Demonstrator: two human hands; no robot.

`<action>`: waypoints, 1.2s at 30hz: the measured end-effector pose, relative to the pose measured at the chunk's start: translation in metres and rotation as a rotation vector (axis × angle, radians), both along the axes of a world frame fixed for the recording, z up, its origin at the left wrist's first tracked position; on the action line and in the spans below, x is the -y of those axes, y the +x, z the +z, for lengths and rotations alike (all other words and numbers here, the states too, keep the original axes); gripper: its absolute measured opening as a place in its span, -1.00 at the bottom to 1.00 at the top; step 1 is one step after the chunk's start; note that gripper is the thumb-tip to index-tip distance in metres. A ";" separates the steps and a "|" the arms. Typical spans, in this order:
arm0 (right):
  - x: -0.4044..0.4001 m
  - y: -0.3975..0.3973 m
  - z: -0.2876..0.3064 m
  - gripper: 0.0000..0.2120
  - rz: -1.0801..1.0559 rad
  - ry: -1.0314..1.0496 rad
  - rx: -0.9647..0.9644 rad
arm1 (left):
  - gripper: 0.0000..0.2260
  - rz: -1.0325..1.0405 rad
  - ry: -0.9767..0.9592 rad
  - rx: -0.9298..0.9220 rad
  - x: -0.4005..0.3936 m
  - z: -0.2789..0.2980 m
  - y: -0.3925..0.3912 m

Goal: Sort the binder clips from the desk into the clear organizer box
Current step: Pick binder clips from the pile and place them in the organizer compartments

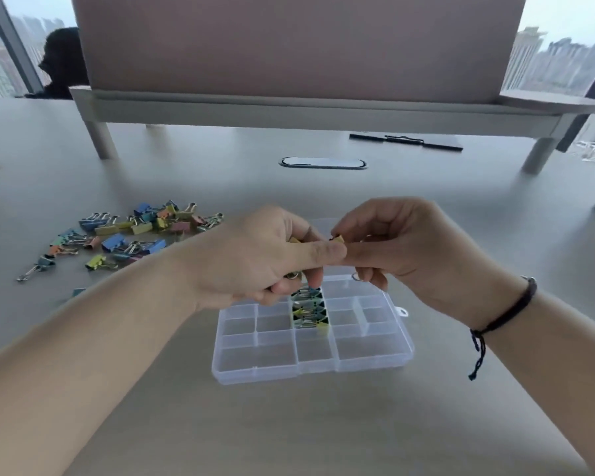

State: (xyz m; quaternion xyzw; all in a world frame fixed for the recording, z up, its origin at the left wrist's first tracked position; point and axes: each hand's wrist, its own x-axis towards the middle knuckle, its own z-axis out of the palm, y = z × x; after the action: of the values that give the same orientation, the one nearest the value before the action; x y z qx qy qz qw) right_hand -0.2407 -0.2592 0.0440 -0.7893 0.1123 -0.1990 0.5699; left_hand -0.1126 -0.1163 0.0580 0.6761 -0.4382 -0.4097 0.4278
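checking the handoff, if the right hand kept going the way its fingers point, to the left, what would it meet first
The left hand: the right hand already has its fingertips at the left thumb, around a yellow clip. Depth is hard to judge, but they look in contact.

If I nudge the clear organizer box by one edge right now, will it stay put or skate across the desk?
Probably it slides easily: the clear organizer box looks like thin plastic on a smooth desk. It is likely light, since only one compartment holds binder clips. Those clips may rattle or shift. Its flat, low shape makes tipping unlikely.
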 end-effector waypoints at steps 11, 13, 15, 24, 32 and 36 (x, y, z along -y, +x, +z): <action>-0.021 -0.012 0.000 -0.89 0.113 -0.178 -0.255 | -0.81 -0.061 0.139 0.676 -0.021 -0.002 0.000; -0.022 -0.013 0.001 -0.91 0.130 -0.180 -0.275 | -0.81 -0.056 0.147 0.690 -0.022 -0.005 -0.001; -0.025 -0.014 0.002 -0.92 0.146 -0.208 -0.305 | -0.80 -0.048 0.149 0.692 -0.022 -0.006 -0.003; -0.032 -0.017 0.004 -0.91 0.139 -0.267 -0.329 | -0.80 -0.045 0.143 0.684 -0.023 -0.008 -0.009; -0.037 -0.016 0.005 -0.82 0.099 -0.350 -0.385 | -0.77 0.010 0.127 0.716 -0.021 -0.014 -0.009; -0.038 -0.018 0.004 -0.82 0.077 -0.374 -0.393 | -0.77 -0.017 0.106 0.690 -0.022 -0.011 -0.009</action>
State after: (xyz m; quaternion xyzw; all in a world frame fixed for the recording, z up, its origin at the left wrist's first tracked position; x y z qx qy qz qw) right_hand -0.2583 -0.2209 0.0482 -0.9080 0.1516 -0.0376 0.3888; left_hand -0.1215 -0.0948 0.0465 0.7922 -0.5408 -0.1829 0.2155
